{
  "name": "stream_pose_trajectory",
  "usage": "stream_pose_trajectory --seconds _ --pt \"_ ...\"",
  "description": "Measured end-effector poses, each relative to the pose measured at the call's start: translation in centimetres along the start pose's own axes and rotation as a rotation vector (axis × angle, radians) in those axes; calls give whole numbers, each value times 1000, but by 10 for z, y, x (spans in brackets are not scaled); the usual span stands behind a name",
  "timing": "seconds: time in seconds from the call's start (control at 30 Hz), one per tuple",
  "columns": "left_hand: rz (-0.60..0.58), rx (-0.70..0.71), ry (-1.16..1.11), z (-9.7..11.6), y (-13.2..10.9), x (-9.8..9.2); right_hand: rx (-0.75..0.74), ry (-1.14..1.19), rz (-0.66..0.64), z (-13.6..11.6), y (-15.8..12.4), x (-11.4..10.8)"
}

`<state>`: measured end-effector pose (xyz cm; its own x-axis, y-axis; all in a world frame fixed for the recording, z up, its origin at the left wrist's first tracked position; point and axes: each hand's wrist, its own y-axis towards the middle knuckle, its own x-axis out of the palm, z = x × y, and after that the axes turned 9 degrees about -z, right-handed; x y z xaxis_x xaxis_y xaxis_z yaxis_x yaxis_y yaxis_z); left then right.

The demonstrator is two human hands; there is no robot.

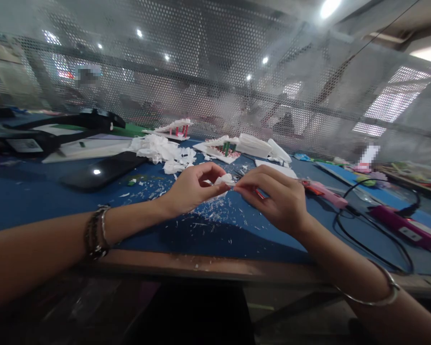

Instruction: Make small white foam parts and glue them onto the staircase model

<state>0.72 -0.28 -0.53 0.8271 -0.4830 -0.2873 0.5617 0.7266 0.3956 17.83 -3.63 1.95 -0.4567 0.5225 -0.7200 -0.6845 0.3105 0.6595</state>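
Note:
Between the thumb and fingers of my left hand [188, 189] is a small crumpled white piece [225, 178], which looks like tissue. My right hand [280, 199] is closed in a pinch, its fingertips meeting the right end of that piece. What lies inside this pinch is too small to make out. A bit of red shows beneath the right fingers. Fine white scraps [215, 211] are scattered over the blue mat [187, 238] below both hands. A heap of crumpled white tissue [158, 149] lies beyond my left hand.
A black phone [102, 171] lies at left, near a black strap-like object [68, 122]. White boards with green posts [225, 148] and red posts [179, 130] stand at the back. To the right are a pink-handled tool [326, 192], a black cable [339, 225] and a magenta device [405, 226].

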Motion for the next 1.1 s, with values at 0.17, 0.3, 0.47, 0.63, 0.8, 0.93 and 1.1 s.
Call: stream_pose_trajectory --seconds 0.17,0.3,0.47,0.63,0.8,0.93,1.1 --pt "-13 -1 -83 1 -1 1 109 127 28 -2 2 0" --pt "-19 14 -194 2 0 2 214 197 23 -3 2 1" --pt "-49 31 -300 3 1 2 365 368 3 -3 2 2" --pt "-92 11 -287 3 1 0 436 501 9 -3 3 3" --pt "-105 -22 -187 4 -1 0 462 599 3 -3 3 3" --pt "-145 9 -92 5 -1 -2 459 670 -3 -4 4 3" --pt "-212 86 -15 5 -1 -3 456 791 -29 -4 5 3"
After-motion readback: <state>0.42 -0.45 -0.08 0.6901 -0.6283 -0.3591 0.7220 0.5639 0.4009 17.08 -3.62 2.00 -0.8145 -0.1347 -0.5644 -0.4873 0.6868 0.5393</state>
